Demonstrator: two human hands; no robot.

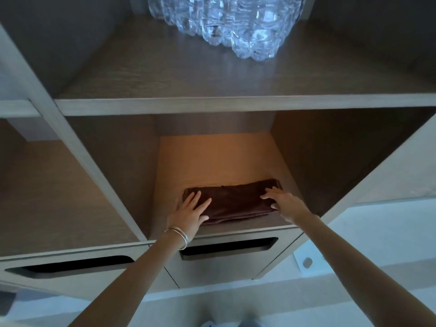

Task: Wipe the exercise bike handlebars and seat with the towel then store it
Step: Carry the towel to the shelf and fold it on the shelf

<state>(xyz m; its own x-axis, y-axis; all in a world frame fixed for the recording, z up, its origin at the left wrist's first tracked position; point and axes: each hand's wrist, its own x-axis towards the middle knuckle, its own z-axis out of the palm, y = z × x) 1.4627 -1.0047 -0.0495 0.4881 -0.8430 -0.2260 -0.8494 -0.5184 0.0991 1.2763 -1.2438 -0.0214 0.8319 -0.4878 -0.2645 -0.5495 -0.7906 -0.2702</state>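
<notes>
A folded dark brown towel (236,201) lies flat near the front of a warmly lit cubby (221,161) in a grey wooden shelf unit. My left hand (188,213), with bangles on the wrist, rests flat on the towel's left end, fingers spread. Over the towel's right end lies my right hand (283,202), fingers extended on top and thumb at the front edge. Neither hand clearly grips the cloth. The exercise bike is out of view.
A pack of clear water bottles (226,24) stands on the upper shelf (212,105). Another open cubby (59,190) lies to the left. Two drawer fronts with dark slot handles (226,247) (70,265) sit below. Pale floor shows at the bottom.
</notes>
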